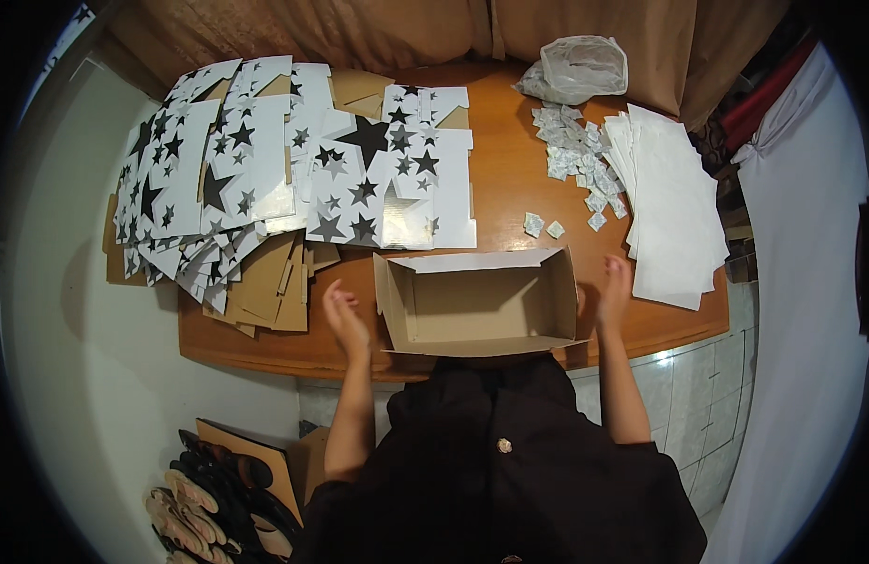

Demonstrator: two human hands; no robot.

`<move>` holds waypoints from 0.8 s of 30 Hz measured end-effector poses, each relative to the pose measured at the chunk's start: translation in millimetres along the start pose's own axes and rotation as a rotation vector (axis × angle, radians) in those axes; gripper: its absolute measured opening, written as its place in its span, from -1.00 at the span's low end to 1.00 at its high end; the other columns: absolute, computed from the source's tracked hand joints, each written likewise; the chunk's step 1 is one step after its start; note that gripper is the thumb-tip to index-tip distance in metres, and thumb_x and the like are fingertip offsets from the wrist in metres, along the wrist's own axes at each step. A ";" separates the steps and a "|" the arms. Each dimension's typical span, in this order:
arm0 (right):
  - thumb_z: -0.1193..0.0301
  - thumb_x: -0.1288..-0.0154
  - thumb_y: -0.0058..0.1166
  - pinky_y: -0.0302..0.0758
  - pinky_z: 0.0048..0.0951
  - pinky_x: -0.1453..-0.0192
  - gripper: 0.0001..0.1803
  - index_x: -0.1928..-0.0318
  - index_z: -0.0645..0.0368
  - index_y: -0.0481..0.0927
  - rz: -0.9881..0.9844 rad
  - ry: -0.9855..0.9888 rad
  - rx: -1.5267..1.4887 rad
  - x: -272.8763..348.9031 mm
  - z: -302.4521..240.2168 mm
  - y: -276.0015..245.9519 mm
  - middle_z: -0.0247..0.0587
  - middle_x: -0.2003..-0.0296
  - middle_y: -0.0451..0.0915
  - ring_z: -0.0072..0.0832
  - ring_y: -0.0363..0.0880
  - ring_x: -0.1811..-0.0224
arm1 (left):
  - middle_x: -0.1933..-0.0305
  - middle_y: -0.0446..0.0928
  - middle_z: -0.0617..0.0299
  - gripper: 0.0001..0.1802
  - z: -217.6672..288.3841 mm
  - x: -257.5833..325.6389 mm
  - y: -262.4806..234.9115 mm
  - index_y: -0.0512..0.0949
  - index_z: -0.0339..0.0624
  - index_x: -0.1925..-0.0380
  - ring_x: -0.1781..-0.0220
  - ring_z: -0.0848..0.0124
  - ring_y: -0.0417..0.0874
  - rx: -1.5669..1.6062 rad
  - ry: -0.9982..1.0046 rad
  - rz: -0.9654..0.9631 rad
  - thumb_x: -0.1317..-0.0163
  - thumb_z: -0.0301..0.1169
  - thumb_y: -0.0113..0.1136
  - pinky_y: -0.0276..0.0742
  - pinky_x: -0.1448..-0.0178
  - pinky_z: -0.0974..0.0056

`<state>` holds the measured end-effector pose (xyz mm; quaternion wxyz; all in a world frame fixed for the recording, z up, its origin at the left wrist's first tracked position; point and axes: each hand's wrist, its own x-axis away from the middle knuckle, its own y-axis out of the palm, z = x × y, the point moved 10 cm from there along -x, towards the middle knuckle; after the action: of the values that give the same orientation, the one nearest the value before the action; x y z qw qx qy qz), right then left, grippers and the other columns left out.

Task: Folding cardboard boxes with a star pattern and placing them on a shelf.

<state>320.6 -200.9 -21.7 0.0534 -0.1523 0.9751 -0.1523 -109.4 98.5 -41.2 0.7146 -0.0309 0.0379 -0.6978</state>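
Note:
In front of me an open cardboard box (486,318), brown inside with a white far edge, rests at the table's near edge. Its inside shows no contents. My left hand (346,318) is raised just left of the box, its fingers loosely bent and apart, holding nothing. On the other side, my right hand (614,291) is held up beside the box's right wall with fingers stretched upward. A small gap seems to separate each hand from the cardboard.
Flat star-printed card sheets (256,155) lie in overlapping stacks at the left of the wooden table (505,141). Small silvery packets (585,160) spill near a translucent plastic bag (585,70). White paper sheets (674,207) are piled at right. Shoes (218,498) stand on the floor.

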 end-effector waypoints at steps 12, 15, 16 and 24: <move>0.01 -0.41 -0.37 -0.07 -0.21 -0.30 -0.44 -0.16 0.10 0.45 -0.572 -0.641 0.515 84.9 -155.4 26.3 -0.11 -0.10 0.39 -0.21 0.23 -0.18 | -0.15 0.42 0.14 -0.36 179.6 95.6 80.3 0.47 -0.06 -0.07 -0.27 0.13 0.32 -0.856 0.829 -0.961 -0.03 0.04 0.20 0.06 -0.32 -0.11; 0.01 -0.41 -0.36 -0.09 -0.22 -0.31 -0.44 -0.13 0.11 0.47 -0.405 -0.506 0.442 68.9 -140.6 3.9 -0.11 -0.12 0.37 -0.23 0.20 -0.22 | -0.18 0.40 0.15 -0.26 164.3 79.5 66.3 0.44 -0.01 -0.11 -0.33 0.15 0.27 -0.816 0.767 -0.910 0.08 0.09 0.28 -0.08 -0.38 -0.19; 0.05 -0.41 -0.32 -0.04 -0.21 -0.31 -0.48 -0.10 0.14 0.48 -0.383 -0.469 0.417 65.7 -132.7 -0.1 -0.09 -0.11 0.37 -0.21 0.21 -0.23 | -0.18 0.40 0.15 -0.22 153.1 65.7 56.3 0.41 -0.01 -0.13 -0.35 0.13 0.23 -0.879 0.691 -0.789 0.10 0.10 0.31 -0.12 -0.39 -0.19; 0.25 -0.39 -0.17 0.24 -0.24 -0.24 -0.64 0.05 0.29 0.49 -0.427 -0.424 0.155 63.7 -117.9 9.8 0.06 -0.07 0.38 -0.10 0.34 -0.16 | -0.21 0.33 0.20 -0.35 100.8 65.7 64.0 0.36 -0.02 -0.14 -0.37 0.16 0.20 -1.032 0.586 -0.317 -0.02 -0.12 0.28 -0.25 -0.33 -0.39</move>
<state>239.7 -178.8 83.3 0.2338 -0.3777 0.8736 -0.1987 -34.4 33.4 52.1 0.4546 -0.1852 0.5608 -0.6667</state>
